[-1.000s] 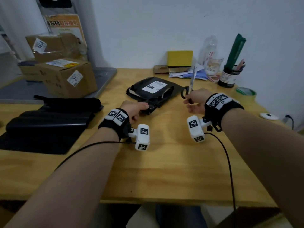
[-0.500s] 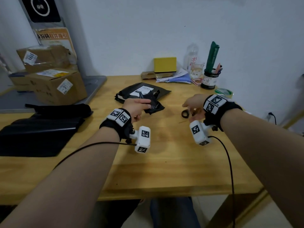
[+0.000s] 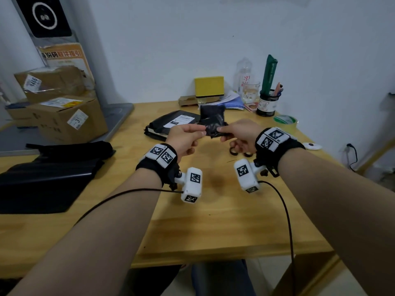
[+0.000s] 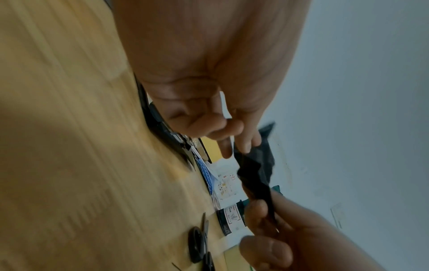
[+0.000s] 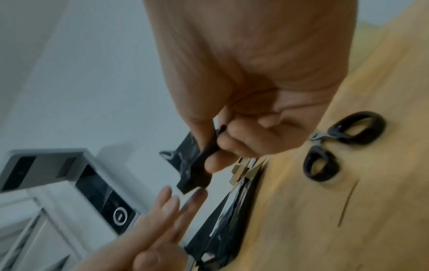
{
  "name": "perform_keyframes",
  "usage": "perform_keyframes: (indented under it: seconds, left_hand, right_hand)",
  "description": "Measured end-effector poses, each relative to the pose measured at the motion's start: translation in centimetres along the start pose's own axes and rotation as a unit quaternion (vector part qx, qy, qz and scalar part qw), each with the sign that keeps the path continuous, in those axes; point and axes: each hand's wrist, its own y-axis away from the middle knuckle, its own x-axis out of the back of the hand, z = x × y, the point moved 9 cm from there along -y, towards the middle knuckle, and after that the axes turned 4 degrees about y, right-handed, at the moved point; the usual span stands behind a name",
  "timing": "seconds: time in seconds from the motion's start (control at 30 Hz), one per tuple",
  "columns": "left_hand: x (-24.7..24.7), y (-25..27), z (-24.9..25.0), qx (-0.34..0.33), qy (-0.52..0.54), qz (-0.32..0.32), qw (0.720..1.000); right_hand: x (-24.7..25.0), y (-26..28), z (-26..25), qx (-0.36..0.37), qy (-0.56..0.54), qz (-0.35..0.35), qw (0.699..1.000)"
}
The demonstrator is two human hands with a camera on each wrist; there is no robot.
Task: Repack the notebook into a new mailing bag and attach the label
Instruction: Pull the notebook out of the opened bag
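Note:
Both hands hold a crumpled black plastic piece up over the table. My left hand pinches its left end, while my right hand pinches the right end between thumb and forefinger. Just behind lies the old black mailing bag with its white label; something dark shows at its open left end. Black-handled scissors lie on the wood under my right hand. A stack of new black mailing bags sits at the left.
Cardboard boxes stand at the back left on a grey platform. Along the wall are a yellow box, papers, a bottle, a pen holder and a green tape roll. A white round device lies at the right edge.
My right hand has laid the scissors on the table and taken hold of the black piece. My left hand has lifted that piece up off the bag.

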Motion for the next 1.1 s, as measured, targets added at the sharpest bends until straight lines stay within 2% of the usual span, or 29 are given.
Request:
perform_keyframes:
  seconds: [0.13,0.23,0.27,0.33,0.4,0.47,0.57,0.7,0.83,0.93,1.1]
  left_hand:
    - [-0.1,-0.6,-0.4,0.004,-0.023,0.000,1.000]
    - [0.2,-0.6,-0.9,0.017,-0.019,0.004,1.000]
    - [0.3,-0.7,-1.1,0.023,-0.013,0.005,1.000]
    - [0.6,-0.6,-1.5,0.033,-0.009,0.009,0.999]
    - [1.0,-0.6,-1.8,0.037,-0.012,0.013,0.999]
    - [1.7,-0.6,-2.0,0.040,-0.015,0.019,0.999]
    - [4.0,-0.8,-2.3,0.043,-0.024,0.048,0.998]
    - [7.9,-1.8,-1.8,0.020,-0.089,0.114,0.989]
    - [11.0,-2.9,-1.8,0.027,-0.079,0.152,0.985]
    - [13.2,-3.9,-2.7,0.051,-0.018,0.182,0.982]
    - [14.3,-5.8,-4.9,0.089,0.099,0.179,0.975]
  right_hand:
    - [4.8,-0.6,2.3,-0.023,-0.108,0.096,0.989]
    - [7.4,-0.5,3.8,-0.041,-0.206,0.157,0.965]
    - [7.3,-0.4,4.3,-0.062,-0.231,0.141,0.961]
    - [5.5,-0.2,4.9,-0.120,-0.222,0.051,0.966]
    - [3.5,0.0,5.1,-0.150,-0.147,-0.025,0.977]
    - [1.8,-0.2,4.7,-0.143,-0.087,-0.059,0.984]
    - [-0.6,-0.7,3.0,-0.112,-0.055,-0.074,0.989]
    - [-4.5,-1.8,0.4,-0.080,-0.035,-0.103,0.991]
    - [-7.5,-3.4,-1.8,-0.049,-0.021,-0.111,0.992]
    - [-9.2,-4.7,-2.5,-0.038,-0.035,-0.111,0.993]
    - [-11.5,-7.6,-2.5,-0.040,-0.091,-0.098,0.990]
